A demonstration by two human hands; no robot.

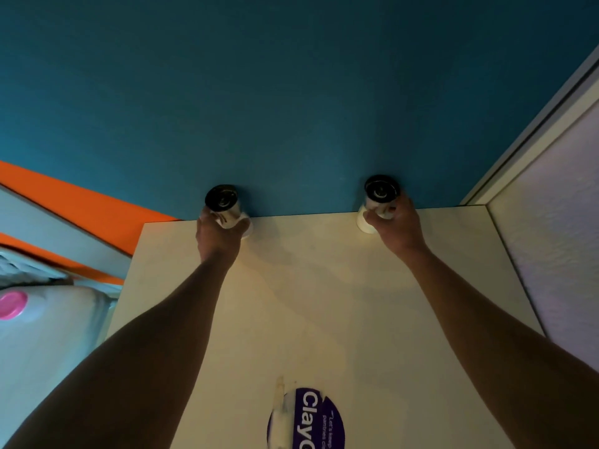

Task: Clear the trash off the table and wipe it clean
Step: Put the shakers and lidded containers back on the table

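Overhead, from the head view, two shiny cylindrical cans are seen at the far edge of the pale surface [324, 303], against the teal wall [291, 92]. The left can [223, 204] is enclosed by the left hand [218, 236] grip; the right can [380, 196] by the right hand [397, 226] grip. A purple sticker [311, 419] is fixed near the front edge.

The purple sticker [306, 419] on the table [324, 303] was cut off by the bottom edge, so only part of its lettering could be read. The lower sides of both cups [223, 205] [377, 197] were hidden behind the fingers. A pink-capped object [12, 304] was cut by the left edge and could not be identified.
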